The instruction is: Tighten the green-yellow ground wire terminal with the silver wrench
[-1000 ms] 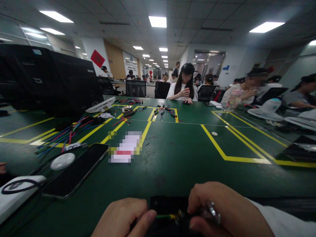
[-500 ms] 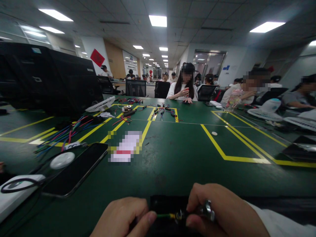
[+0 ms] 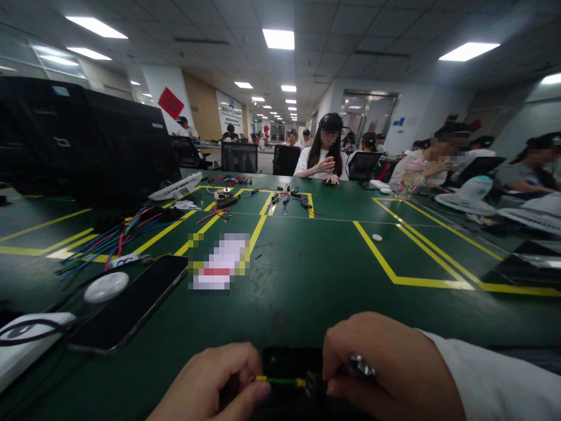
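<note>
A short green wire [image 3: 283, 382] with yellow ends stretches between the two hands, just above a dark flat item [image 3: 291, 356] by the near edge of the green tabletop [image 3: 298, 292]. The left hand [image 3: 210, 380] pinches the wire's left end between thumb and forefinger. The right hand [image 3: 390, 362] has its fingers curled round a shiny metal piece [image 3: 362, 365], the thumb and forefinger drawn in beside a small dark fitting [image 3: 312, 383] at the wire's other end — whether they press on that fitting, I cannot tell.

The wire looks very light and springy, likely to bend and twist rather than stay put; its smooth insulation may slide a little under a loose pinch. The yellow ends seem the firmest places to take hold — though a hard tug there might strain the joint. The metal piece looks stiff and slick, better held along its body.

Toward the tabletop's near left corner lie a smartphone [image 3: 131, 304] and a white disc [image 3: 106, 286], with a bundle of coloured wires [image 3: 118, 237] beyond them.
</note>
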The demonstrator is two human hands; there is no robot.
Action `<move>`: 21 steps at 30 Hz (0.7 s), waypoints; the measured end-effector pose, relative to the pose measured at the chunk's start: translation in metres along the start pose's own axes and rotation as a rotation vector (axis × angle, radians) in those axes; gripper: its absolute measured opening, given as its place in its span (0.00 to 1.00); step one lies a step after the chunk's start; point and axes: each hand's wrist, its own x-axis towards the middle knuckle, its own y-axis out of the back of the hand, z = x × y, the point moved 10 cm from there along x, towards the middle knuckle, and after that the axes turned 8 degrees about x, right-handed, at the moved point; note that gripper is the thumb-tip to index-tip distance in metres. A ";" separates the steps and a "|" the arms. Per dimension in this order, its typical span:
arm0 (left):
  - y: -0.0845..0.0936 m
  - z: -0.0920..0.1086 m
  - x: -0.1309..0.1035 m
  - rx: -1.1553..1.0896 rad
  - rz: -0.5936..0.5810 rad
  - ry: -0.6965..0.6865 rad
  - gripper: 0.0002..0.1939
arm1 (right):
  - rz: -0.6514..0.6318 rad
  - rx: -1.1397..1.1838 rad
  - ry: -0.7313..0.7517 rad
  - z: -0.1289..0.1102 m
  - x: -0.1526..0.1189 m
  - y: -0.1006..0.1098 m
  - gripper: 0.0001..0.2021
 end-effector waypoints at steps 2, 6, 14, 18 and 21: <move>-0.001 0.000 0.002 -0.038 -0.013 -0.017 0.12 | -0.021 0.000 0.008 -0.002 0.000 0.000 0.03; -0.007 -0.006 0.003 -0.108 -0.035 -0.024 0.10 | -0.006 0.011 0.022 -0.003 0.001 0.002 0.03; -0.001 -0.005 0.004 -0.172 0.038 -0.047 0.03 | 0.299 0.116 -0.030 0.008 -0.015 0.015 0.08; 0.000 -0.007 0.006 -0.205 0.033 -0.017 0.02 | 0.440 0.058 -0.059 0.004 -0.027 0.016 0.03; -0.002 -0.009 0.005 -0.218 0.024 -0.011 0.02 | 0.437 -0.011 -0.125 0.002 -0.026 0.013 0.03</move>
